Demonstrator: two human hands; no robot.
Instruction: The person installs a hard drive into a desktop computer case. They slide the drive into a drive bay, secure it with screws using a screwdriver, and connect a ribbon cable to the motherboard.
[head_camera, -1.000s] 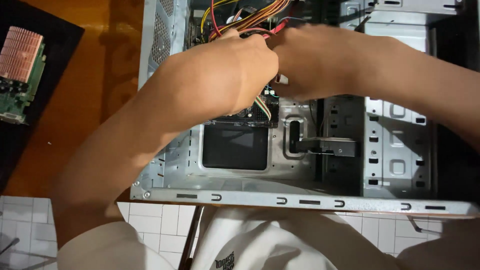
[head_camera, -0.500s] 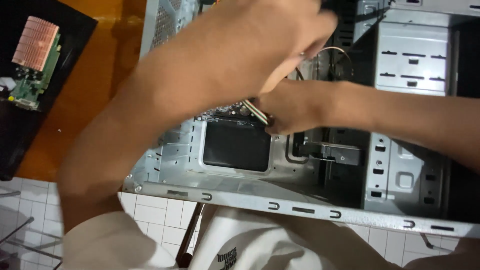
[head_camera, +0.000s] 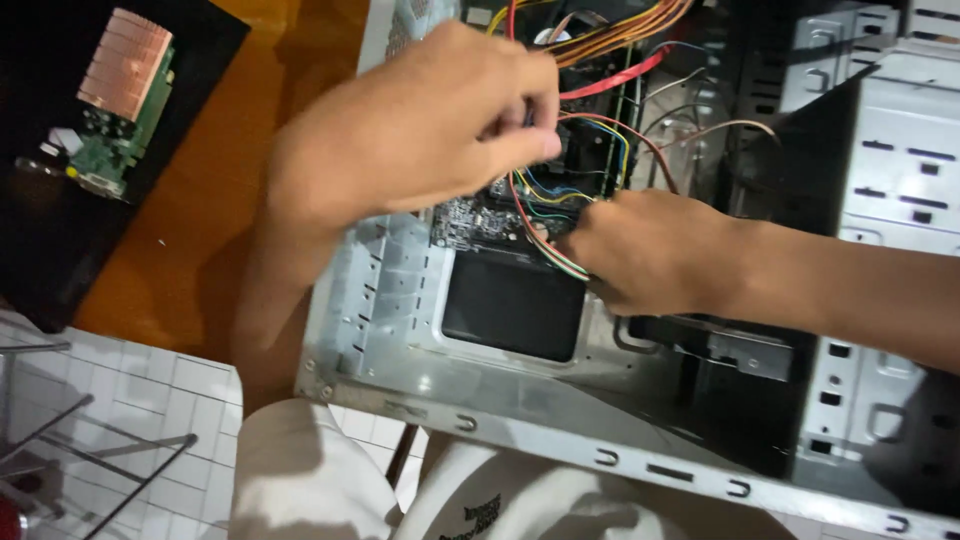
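Observation:
An open grey computer case (head_camera: 390, 300) lies on its side in front of me. My left hand (head_camera: 420, 130) reaches in from the lower left, its fingertips pinched on thin coloured wires (head_camera: 545, 195) above the motherboard (head_camera: 470, 222). My right hand (head_camera: 660, 250) comes in from the right, lower in the case. Its fingers are curled around the same bundle of wires where it runs down beside a dark rectangular cut-out (head_camera: 510, 305). Both fingertips are partly hidden by the hands themselves.
A red flat cable (head_camera: 610, 80) and an orange-yellow cable bundle (head_camera: 625, 28) cross the top of the case. A metal drive cage (head_camera: 890, 170) fills the right side. A green card with a copper heatsink (head_camera: 120, 100) lies on a black mat on the orange table (head_camera: 220, 210). White floor tiles (head_camera: 150, 400) show below.
My hands, joined high in the case a second ago, have come apart. The right hand has dropped to the wires by the motherboard's edge; the left stays above, pinching them.

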